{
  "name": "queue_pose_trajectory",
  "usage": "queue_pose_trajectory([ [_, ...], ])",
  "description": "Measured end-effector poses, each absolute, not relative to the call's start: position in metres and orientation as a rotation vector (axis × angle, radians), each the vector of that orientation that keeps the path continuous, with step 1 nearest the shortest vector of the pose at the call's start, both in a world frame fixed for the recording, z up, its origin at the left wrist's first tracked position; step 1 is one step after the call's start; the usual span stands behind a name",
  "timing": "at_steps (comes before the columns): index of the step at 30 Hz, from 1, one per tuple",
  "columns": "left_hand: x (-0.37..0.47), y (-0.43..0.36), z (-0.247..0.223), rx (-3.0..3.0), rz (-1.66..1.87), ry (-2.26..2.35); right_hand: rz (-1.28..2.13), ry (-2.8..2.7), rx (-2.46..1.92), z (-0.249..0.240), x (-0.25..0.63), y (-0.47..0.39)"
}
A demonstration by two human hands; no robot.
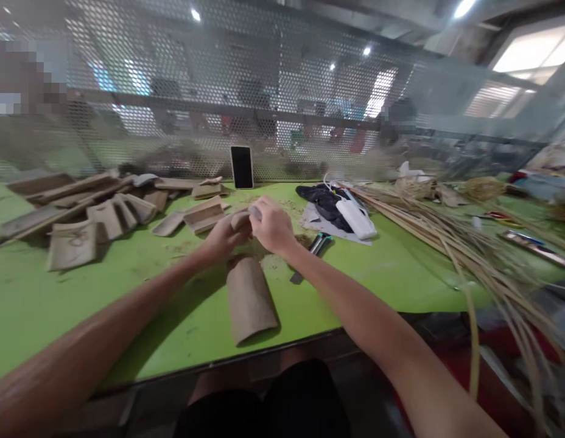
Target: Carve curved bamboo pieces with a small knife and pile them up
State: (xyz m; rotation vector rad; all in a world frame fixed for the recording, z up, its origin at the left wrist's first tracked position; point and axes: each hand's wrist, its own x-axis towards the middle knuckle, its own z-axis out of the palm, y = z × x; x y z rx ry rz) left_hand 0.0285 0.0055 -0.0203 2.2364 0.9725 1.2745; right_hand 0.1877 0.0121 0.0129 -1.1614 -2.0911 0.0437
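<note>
My left hand [225, 237] and my right hand [272, 226] meet above the middle of the green table, both with fingers closed. A small greyish piece [255, 212] shows at the right fingertips, too blurred to name. Whatever the left fingers grip is mostly hidden. Just in front of the hands a curved half-tube of bamboo [251, 299] lies on the table, rounded side up. Beside my right wrist rests a utility knife [316, 248] with a dark handle and teal edges.
Bamboo pieces [72, 243] crowd the left side. A phone [242, 167] stands against the perforated metal screen [328, 103]. Dark cloth [321, 201] and a white block-shaped object [355, 218] lie to the right. Long thin strips [428, 231] stretch past the table's front edge.
</note>
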Motion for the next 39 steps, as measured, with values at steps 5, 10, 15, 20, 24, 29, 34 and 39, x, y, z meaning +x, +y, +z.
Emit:
queue_pose_trajectory([
  [5,0.03,0.005,-0.019,2.177,1.303,0.948,0.106,-2.068,-0.994,0.011,0.19,0.015],
  [10,0.029,0.008,-0.021,2.196,1.327,0.953,0.156,-2.126,-0.724,0.012,0.19,0.013],
  [15,0.028,0.007,-0.018,2.225,1.218,0.961,0.118,-2.078,-0.834,0.009,0.195,0.021],
  [20,0.028,0.008,-0.018,2.211,1.172,0.956,0.075,-2.053,-0.922,0.012,0.193,0.017],
  [24,0.028,0.009,-0.02,2.172,1.231,0.979,0.022,-2.134,-0.793,0.014,0.189,0.008],
  [29,0.025,0.011,-0.022,2.105,1.148,0.984,-0.008,-2.055,-1.023,0.005,0.189,0.014],
  [34,0.025,0.011,-0.023,2.09,1.316,1.078,-0.021,-2.104,-0.83,0.002,0.183,0.012],
  [39,0.031,0.005,-0.015,2.134,1.179,0.98,0.006,-2.033,-0.975,0.004,0.19,0.018],
])
